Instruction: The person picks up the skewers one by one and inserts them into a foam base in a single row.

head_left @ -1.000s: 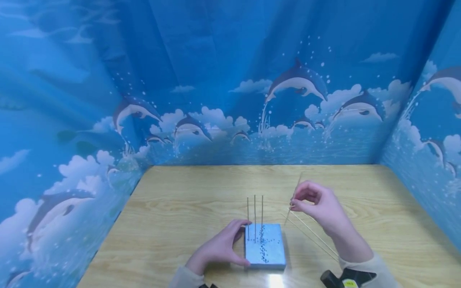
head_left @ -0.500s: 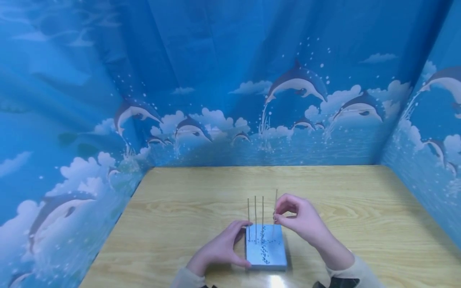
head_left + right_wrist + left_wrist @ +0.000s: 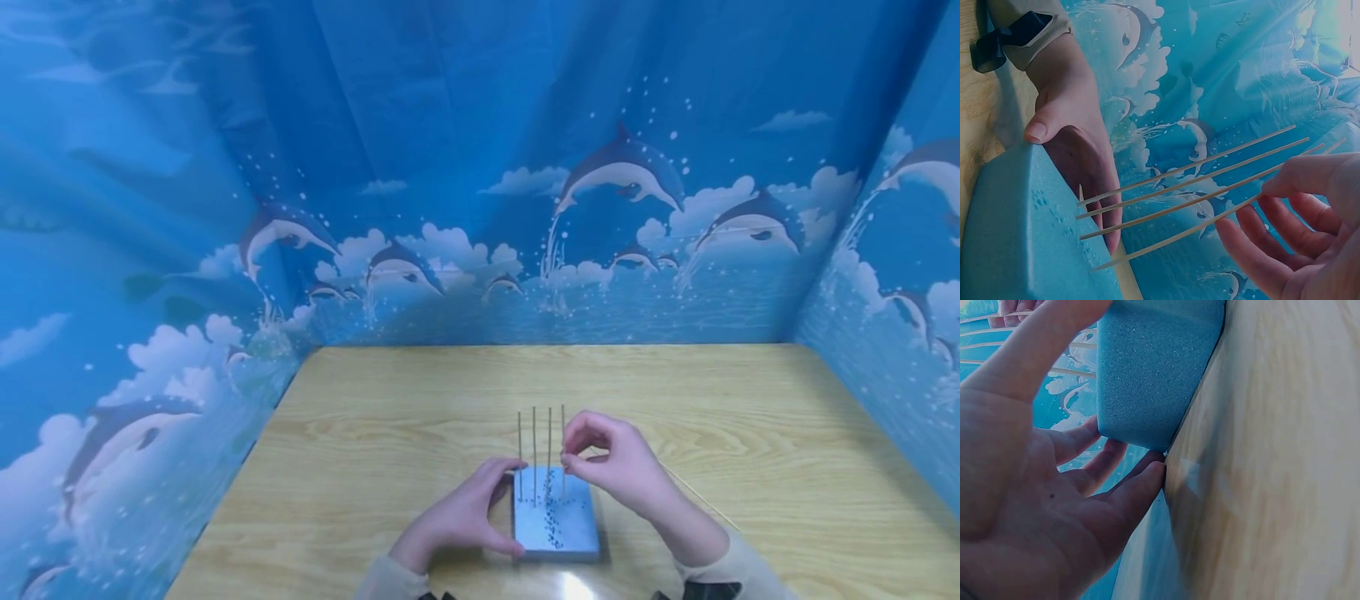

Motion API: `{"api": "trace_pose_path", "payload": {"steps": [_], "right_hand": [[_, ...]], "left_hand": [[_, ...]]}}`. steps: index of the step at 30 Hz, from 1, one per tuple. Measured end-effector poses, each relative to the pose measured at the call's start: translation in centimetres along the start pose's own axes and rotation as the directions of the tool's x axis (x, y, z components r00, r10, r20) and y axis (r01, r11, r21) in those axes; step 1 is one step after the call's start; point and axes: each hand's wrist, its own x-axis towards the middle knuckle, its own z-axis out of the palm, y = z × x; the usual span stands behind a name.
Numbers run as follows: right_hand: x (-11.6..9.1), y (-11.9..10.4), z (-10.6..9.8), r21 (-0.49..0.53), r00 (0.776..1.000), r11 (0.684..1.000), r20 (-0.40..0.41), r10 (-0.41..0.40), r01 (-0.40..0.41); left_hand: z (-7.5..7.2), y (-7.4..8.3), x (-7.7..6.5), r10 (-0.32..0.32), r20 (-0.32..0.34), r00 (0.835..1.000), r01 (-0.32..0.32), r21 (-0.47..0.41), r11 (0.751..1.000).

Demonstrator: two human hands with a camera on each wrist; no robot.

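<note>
A light blue foam block (image 3: 572, 532) with many small holes in its top lies on the table. My left hand (image 3: 467, 512) holds it by the left side, thumb at the near corner and fingers at the far corner. Three thin wooden sticks (image 3: 535, 446) stand upright in a row in the foam. Between thumb and fingertips, my right hand (image 3: 611, 458) pinches another wooden stick (image 3: 1175, 238), to the right of that row. Its pointed lower end meets the foam top in the right wrist view; how deep it sits I cannot tell.
At least one loose stick (image 3: 705, 502) lies on the wooden table (image 3: 390, 400), partly hidden by the right forearm. A blue dolphin-print curtain (image 3: 450, 208) encloses the table at the back and sides.
My right hand has carried its stick left from over the table to the block, straightened it upright, then shifted slightly further left. The left hand and block have stayed in place.
</note>
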Motion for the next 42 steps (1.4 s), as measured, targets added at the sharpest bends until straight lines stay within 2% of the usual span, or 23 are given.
{"api": "trace_pose_path", "payload": {"steps": [6, 18, 27, 34, 42], "right_hand": [[0.0, -0.5, -0.1, 0.034, 1.0, 0.999, -0.012, 0.025, -0.024], [0.2, -0.1, 0.0, 0.023, 0.999, 0.999, -0.005, 0.035, -0.035], [0.1, 0.0, 0.5, -0.032, 1.0, 0.999, -0.025, 0.01, -0.011], [-0.1, 0.1, 0.9, -0.08, 0.998, 0.996, -0.059, -0.031, 0.026], [-0.1, 0.3, 1.0, -0.102, 0.998, 0.995, -0.056, -0.027, 0.021]], "left_hand": [[-0.1, 0.0, -0.1, 0.011, -0.001, 1.0, -0.011, 0.003, 1.0], [0.0, -0.2, 0.1, 0.003, 0.002, 1.0, -0.003, 0.007, 1.0], [0.0, -0.2, 0.1, 0.001, 0.006, 1.0, -0.001, -0.01, 1.0], [0.1, -0.4, 0.1, 0.037, -0.001, 0.999, -0.037, -0.001, 0.999], [0.0, -0.2, 0.0, 0.036, -0.003, 0.999, -0.036, 0.019, 0.999]]}}
